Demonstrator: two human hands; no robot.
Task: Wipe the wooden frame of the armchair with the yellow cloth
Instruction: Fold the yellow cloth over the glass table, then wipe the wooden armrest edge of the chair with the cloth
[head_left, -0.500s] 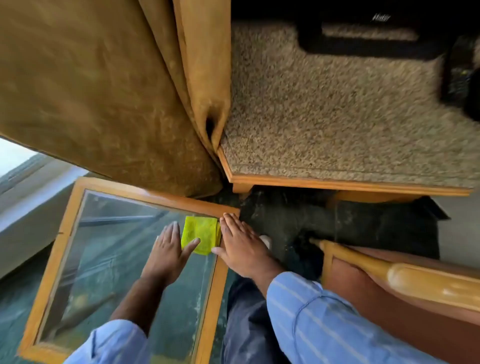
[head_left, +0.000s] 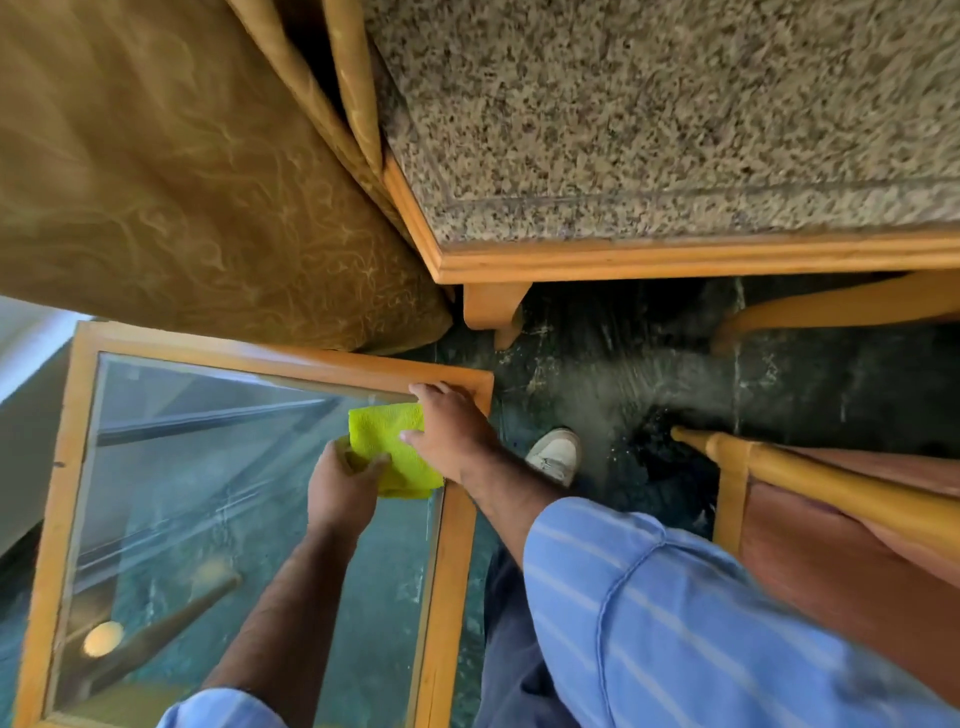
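So, only 1 view here, the head camera looking down. Your folded yellow microfibre cloth (head_left: 392, 449) is sitting over the near right corner of the glass-topped side table with the light wooden border (head_left: 62, 467), not on the armchair yet. Your left hand (head_left: 340, 486) has its fingers curled around the cloth's lower left edge, thumb pinching it from the front. Your right hand (head_left: 452, 431) lies flat across the cloth's right side, fingers pressed together and reaching onto the table's wooden corner.

The armchair with the light wooden arm and reddish-brown side panel (head_left: 831, 499) is off to your right, well apart from the cloth. There's also a speckled granite-look top with a wooden edge (head_left: 675, 130) ahead and a gold patterned curtain (head_left: 182, 182) hanging on the left.

What I'd watch for: you've got 2 hands on 1 small cloth, so lifting it could unfold it and leave you wiping with a loose flap. Also easy to get pulled into wiping the table border, since the wood looks the same. And your white shoe (head_left: 553, 454) is tucked between table and chair, so mind the pivot.
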